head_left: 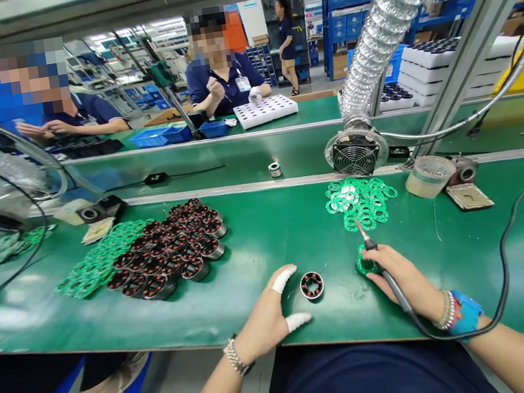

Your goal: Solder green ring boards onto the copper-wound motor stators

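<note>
On the green bench my left hand (pixel 274 309) is spread, white covers on its thumb and a finger, just left of a motor stator (pixel 312 286) with copper windings. The hand looks apart from it. My right hand (pixel 402 277) closes around a soldering iron (pixel 389 276) whose tip points away from me. Its fingers also hold a green ring-shaped circuit board (pixel 365 261). Farther off lies a loose pile of similar ring boards (pixel 361 201).
Many stators (pixel 166 250) stand grouped at left beside rows of ring boards (pixel 103 256). A fan with a foil duct (pixel 355 153), a plastic tub (pixel 430 174) and a soldering stand (pixel 466 174) line the back. The iron's cable (pixel 504 272) loops across my right forearm. Co-workers sit opposite.
</note>
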`<state>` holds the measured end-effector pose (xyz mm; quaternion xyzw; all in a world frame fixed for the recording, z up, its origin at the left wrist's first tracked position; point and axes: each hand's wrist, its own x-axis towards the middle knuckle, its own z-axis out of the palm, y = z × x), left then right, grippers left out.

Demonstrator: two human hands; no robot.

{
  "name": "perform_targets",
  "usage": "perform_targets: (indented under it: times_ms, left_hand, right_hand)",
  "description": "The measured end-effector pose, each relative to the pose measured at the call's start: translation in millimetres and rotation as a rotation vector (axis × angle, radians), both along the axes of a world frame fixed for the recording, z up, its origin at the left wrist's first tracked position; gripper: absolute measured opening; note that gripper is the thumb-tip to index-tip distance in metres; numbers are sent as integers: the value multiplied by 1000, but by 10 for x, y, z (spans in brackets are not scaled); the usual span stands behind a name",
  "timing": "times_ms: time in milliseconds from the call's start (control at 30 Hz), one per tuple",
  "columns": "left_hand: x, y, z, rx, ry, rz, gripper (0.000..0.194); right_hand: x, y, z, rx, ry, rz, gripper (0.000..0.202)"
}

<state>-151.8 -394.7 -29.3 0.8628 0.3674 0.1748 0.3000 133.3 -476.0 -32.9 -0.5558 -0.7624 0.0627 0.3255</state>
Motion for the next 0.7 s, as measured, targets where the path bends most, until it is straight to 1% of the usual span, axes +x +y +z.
perform_targets:
  times_ms: [33,67,133,167,233,333,400,533,633,700]
  left_hand:
    - [45,-55,-51,-10,-10,67,79]
    - [102,-96,-91,-16,-24,133,77]
    - [229,-145,-124,-54,-61,234,61]
    - [286,-157,-118,-90,-86,248,53]
    - [368,-183,-72,-164,-145,204,45]
    - [418,-268,24,-219,-194,80,44]
    - [428,-349,72,-230,-198,44,43]
    - [434,-468,123,-264,-210,31,43]
    - [434,-501,151,-275,-210,29,40]
    - [441,-518,164,-273,-207,40,39]
  right_hand:
    - [-61,-39,-9,-16,-5,36,34]
    - [-120,-74,-21,-32,-13,68,33]
    - [-217,-128,-47,-63,-18,102,32]
    - [-253,-146,-55,-72,-3,100,32]
    - [-304,-165,-50,-73,73,62,31]
    - [-364,-180,10,-74,226,-9,27]
    - [-411,-191,63,-85,311,-28,24]
    - [-486,-220,118,-121,447,-23,21]
    - [-505,-244,120,-165,538,-33,22]
    - [-513,-262,109,-168,557,-55,23]
